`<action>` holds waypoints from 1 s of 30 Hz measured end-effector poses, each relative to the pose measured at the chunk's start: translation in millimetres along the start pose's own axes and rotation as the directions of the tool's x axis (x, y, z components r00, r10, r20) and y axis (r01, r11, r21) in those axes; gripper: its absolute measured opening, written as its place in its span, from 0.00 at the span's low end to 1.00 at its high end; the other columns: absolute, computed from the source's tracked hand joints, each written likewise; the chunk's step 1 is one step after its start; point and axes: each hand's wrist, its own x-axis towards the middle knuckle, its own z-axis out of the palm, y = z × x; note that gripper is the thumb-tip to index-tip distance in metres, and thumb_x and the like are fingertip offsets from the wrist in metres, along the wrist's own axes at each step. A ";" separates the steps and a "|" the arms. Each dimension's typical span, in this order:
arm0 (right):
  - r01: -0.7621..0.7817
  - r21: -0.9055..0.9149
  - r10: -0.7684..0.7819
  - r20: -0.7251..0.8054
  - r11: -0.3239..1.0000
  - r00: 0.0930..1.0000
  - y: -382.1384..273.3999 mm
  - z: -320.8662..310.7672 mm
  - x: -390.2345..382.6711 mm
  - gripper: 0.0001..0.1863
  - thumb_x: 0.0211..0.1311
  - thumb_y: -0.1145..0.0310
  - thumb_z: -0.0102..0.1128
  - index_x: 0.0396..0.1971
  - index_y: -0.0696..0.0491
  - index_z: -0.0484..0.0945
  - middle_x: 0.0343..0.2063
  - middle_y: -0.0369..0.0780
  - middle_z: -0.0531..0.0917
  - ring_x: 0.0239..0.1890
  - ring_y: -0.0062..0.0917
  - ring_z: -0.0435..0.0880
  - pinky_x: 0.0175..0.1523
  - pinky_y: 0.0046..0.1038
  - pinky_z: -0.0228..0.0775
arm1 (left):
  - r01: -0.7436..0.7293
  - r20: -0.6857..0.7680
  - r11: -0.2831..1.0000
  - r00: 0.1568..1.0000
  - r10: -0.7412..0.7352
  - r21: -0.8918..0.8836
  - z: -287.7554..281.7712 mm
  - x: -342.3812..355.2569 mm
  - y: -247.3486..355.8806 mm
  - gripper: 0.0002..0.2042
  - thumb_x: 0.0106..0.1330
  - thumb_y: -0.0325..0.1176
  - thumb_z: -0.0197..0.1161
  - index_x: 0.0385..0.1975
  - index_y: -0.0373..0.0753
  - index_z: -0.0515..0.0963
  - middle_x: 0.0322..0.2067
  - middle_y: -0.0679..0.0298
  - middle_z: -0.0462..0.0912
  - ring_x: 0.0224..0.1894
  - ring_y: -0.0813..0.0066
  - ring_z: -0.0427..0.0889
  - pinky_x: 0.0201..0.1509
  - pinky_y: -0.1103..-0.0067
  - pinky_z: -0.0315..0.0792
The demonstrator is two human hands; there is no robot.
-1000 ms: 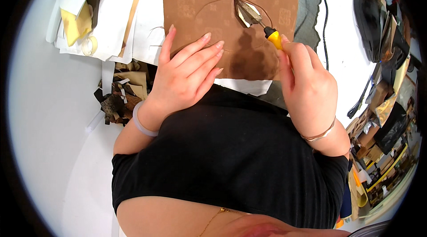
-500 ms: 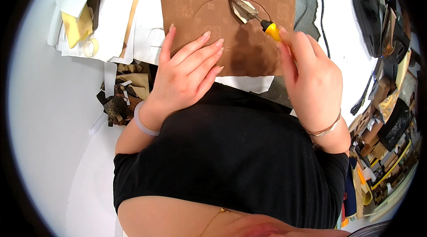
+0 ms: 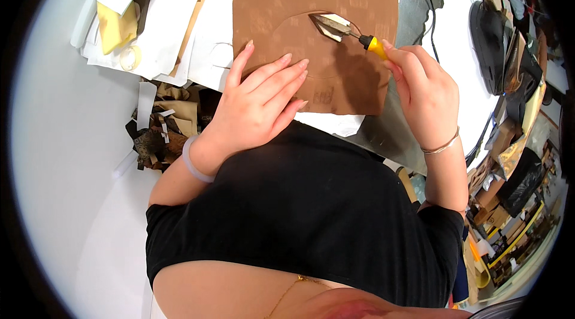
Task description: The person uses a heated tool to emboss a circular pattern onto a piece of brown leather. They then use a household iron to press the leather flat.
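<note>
Sheet [image 3: 323, 73] under left hand [image 3: 256, 105]

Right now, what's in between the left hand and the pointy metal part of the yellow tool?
Just a bit of the brown sheet: in the head view, no other object lies between the left hand and the metal tip.

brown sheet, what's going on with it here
A person's left hand rests spread on the lower left of the brown sheet. The right hand holds a yellow-handled tool, its pointed metal head over the sheet near a curved line. White shows beside the head; whether through a hole, I can't tell.
</note>
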 end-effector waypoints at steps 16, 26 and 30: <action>0.012 -0.008 -0.012 0.003 1.000 1.000 17.8 -0.8 11.4 0.10 0.69 0.74 0.68 0.48 0.49 0.85 0.37 0.36 0.86 0.31 0.34 0.86 0.33 0.33 0.77 | 0.008 0.012 1.000 1.000 -0.008 0.010 -2.5 -0.3 -1.1 0.18 0.65 0.35 0.73 0.55 0.40 0.87 0.61 0.69 0.87 0.67 0.70 0.82 0.83 0.48 0.51; 0.024 0.066 -0.023 -0.022 0.997 0.999 30.9 -4.1 25.1 0.12 0.68 0.69 0.68 0.50 0.45 0.85 0.33 0.34 0.83 0.30 0.31 0.86 0.32 0.30 0.78 | 0.002 0.003 1.000 1.000 -0.002 0.007 -2.5 0.0 0.0 0.20 0.64 0.36 0.74 0.56 0.39 0.86 0.61 0.67 0.86 0.67 0.69 0.81 0.82 0.48 0.52; 0.185 0.089 -0.188 0.030 0.979 0.982 25.4 -4.7 25.1 0.19 0.61 0.72 0.69 0.52 0.44 0.85 0.33 0.33 0.82 0.31 0.28 0.86 0.33 0.29 0.79 | 0.000 0.008 1.000 1.000 0.000 0.005 -2.2 -1.1 -0.9 0.20 0.64 0.36 0.74 0.56 0.40 0.86 0.61 0.67 0.86 0.68 0.69 0.81 0.82 0.47 0.52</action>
